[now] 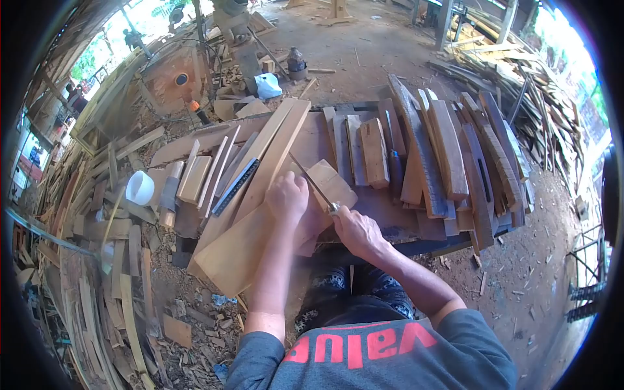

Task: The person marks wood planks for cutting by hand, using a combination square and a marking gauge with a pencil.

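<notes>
My right hand [357,231] is closed around the grip of a tool with a long, thin, dark blade [311,181]; its exact kind is hard to make out. The blade slants up and left across a small flat wood block [333,183]. Beside it, my left hand [288,195] is curled into a fist on a wide, pale wooden piece [227,253], which extends toward my body on the left. Long wooden boards [279,146] lie just beyond that hand. A dark perforated metal strip [235,187] rests on the wood to their left.
Wooden pieces [445,149] crowd the workbench's right side, near a blue-handled tool [395,166]. A white cup-like container [140,188] stands at left. Scrap wood [97,312] covers the left ground. Beyond the bench are a white-blue plastic bag [267,86] and a dark jug [296,65].
</notes>
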Tool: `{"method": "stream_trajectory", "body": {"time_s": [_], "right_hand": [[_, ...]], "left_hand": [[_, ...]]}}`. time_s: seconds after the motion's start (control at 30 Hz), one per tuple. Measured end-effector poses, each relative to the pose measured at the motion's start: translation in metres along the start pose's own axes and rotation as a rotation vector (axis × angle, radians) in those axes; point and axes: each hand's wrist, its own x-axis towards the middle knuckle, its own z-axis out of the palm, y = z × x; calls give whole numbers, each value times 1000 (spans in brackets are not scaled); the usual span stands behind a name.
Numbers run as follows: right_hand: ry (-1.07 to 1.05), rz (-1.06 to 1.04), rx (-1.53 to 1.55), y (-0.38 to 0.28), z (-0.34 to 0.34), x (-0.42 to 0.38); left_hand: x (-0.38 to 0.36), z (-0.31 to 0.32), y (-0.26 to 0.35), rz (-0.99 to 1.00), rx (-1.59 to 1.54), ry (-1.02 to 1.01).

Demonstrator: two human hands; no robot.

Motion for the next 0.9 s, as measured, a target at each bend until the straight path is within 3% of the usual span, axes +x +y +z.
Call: {"method": "stream_trajectory", "body": {"time_s": [0.9], "right_hand": [[-32, 28, -26, -7, -4, 0]], "left_hand": [[-1, -1, 1, -3, 0, 11]]}}
